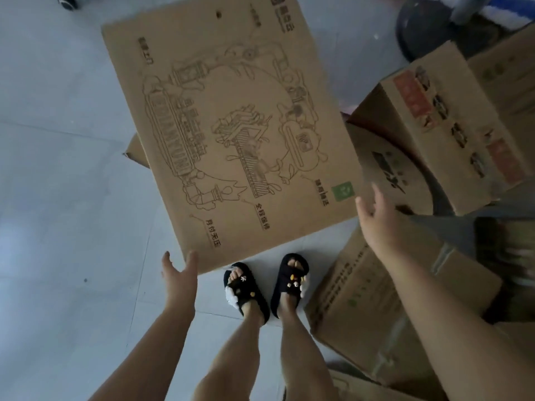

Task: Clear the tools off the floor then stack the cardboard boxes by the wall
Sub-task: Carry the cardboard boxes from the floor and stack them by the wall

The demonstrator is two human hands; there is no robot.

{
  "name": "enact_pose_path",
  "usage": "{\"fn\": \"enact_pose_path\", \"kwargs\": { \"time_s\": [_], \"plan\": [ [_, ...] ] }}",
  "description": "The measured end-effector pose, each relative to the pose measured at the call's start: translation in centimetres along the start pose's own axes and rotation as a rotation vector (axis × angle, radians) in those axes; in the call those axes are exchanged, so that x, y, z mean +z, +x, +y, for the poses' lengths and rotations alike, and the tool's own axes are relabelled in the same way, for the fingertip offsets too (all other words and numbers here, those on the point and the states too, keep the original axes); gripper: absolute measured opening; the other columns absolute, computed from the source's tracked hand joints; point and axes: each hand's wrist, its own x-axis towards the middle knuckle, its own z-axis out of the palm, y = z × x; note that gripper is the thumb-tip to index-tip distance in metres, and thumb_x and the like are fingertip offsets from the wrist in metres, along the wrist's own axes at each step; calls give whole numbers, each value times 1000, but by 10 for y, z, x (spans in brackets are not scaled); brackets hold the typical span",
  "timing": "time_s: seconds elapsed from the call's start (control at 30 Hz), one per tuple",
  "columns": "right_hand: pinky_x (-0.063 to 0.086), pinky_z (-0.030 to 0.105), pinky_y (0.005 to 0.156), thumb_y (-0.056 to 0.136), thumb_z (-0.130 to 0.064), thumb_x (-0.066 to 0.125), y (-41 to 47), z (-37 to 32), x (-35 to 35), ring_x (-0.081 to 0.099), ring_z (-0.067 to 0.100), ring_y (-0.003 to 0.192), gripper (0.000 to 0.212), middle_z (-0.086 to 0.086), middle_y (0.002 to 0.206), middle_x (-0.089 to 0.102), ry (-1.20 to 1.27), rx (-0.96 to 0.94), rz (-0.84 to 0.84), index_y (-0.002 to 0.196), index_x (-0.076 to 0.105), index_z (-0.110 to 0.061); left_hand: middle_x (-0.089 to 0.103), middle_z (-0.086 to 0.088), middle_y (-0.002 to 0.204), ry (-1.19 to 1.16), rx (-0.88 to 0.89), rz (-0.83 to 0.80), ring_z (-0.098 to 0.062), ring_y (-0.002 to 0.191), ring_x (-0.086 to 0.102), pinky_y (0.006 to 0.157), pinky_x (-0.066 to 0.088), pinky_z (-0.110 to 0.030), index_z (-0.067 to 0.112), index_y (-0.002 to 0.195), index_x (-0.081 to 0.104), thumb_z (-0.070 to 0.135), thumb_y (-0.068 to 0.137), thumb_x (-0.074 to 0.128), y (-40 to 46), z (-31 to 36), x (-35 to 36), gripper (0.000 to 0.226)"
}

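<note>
my left hand is reaching up with fingers spread and holding nothing, its thumb just meeting the near left corner of the big printed cardboard box, which is hanging tilted over the floor ahead of my feet. the box's long axis is running away from me, up and to the left. my right hand is opening just beside the near right corner, not gripping, so both hands are flanking the near edge about equally close

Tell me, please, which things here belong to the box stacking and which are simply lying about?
Part of the job:
- big printed box, between left hand and right hand
- box with red labels
- taped box beside the feet

Just lying about:
- dark round base, top right
- black wheel, top left
</note>
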Motion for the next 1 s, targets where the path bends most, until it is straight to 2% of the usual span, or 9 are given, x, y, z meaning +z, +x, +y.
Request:
{"fn": "enact_pose_path", "kwargs": {
  "time_s": [0.1, 0.2, 0.3, 0.43, 0.6, 0.73, 0.8, 0.9, 1.0],
  "plan": [
    [31, 46, 109, 95, -44, 44, 42, 25, 21, 31, 25, 139, 63, 5, 154, 27, 45, 58, 43, 149, 19, -22, 33, -1, 150, -244, -134, -8, -20, 134, 36, 110, 32, -48, 25, 146, 27, 41, 95, 50, 32, -29, 22, 58],
    [37, 44, 105, 89, -55, 49, 66, 48, 36, 47, 26, 125, 61, 7, 138, 50, 253, 168, 25, 138, 42, -19, 53, 4, 123, -380, -108, -49, -15, 122, 48, 102, 41, -47, 22, 130, 47, 42, 94, 50, 48, -52, 34, 41],
    [46, 50, 98, 69, -68, 56, 72, 63, 40, 59, 20, 109, 63, -1, 116, 64, 452, 247, 52, 117, 61, -28, 56, 11, 115, -449, -53, -51, -5, 112, 52, 103, 40, -43, 23, 124, 49, 39, 96, 47, 51, -63, 40, 32],
    [48, 50, 94, 88, -44, 58, 60, 41, 33, 61, 12, 96, 9, -11, 97, 65, 593, 157, 64, 91, 63, -37, 55, 14, 111, -505, -9, 15, -8, 112, 52, 101, 43, -46, 20, 121, 53, 32, 98, 45, 50, -51, 32, 27],
    [50, 46, 87, 77, -52, 60, 31, -18, 3, 60, 11, 96, 27, -14, 93, 65, 664, 95, 48, 96, 61, -33, 54, 6, 109, -661, 44, 52, -11, 106, 54, 92, 49, -47, 23, 99, 56, 32, 96, 49, 28, -5, -6, 12],
    [51, 45, 85, 91, -40, 52, 4, -66, -29, 59, 15, 99, 23, -9, 100, 63, 630, 45, 42, 108, 61, -28, 54, 1, 114, -712, 51, 108, -15, 112, 52, 89, 51, -49, 14, 116, 53, 32, 94, 54, 0, 34, -45, 29],
    [50, 51, 88, 95, -38, 49, -10, -85, -46, 57, 17, 97, 29, -11, 100, 59, 574, 68, 40, 120, 58, -25, 56, 3, 105, -718, 67, 120, -12, 102, 55, 86, 51, -47, 16, 116, 50, 30, 94, 54, -22, 48, -63, 26],
    [52, 57, 84, 95, -39, 49, -38, -112, -71, 58, 28, 100, 25, -11, 94, 58, 495, 79, 13, 113, 58, -26, 57, 1, 110, -717, 64, 128, -17, 106, 54, 87, 50, -49, 16, 121, 51, 31, 94, 54, -61, 59, -95, 31],
    [54, 51, 78, 95, -38, 49, -76, -140, -94, 57, 31, 100, 28, -2, 100, 59, 449, 69, -17, 116, 58, -23, 54, -6, 121, -731, 31, 165, -22, 111, 54, 83, 52, -49, 16, 129, 49, 33, 93, 56, -99, 63, -133, 41]
  ]
}}
